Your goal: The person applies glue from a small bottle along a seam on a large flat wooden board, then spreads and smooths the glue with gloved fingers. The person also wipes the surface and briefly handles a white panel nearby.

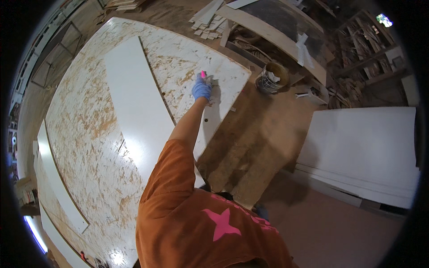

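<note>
My left hand (202, 88), in a blue glove, reaches out over a large table (187, 73) with a worn, scuffed white top. Its fingers are closed round a small bright pink object (203, 74), whose kind I cannot make out. The hand is near the table's far right corner, right of a long white board (134, 89) that lies flat across the top. The hand and the board do not touch. My right hand is out of the picture.
Another narrow white board (58, 174) lies along the table's left side. Beyond the right corner stand a bucket (271, 78) and a low bench (263, 29). White panels (357, 152) are stacked at the right. Offcuts (210, 24) lie behind the table.
</note>
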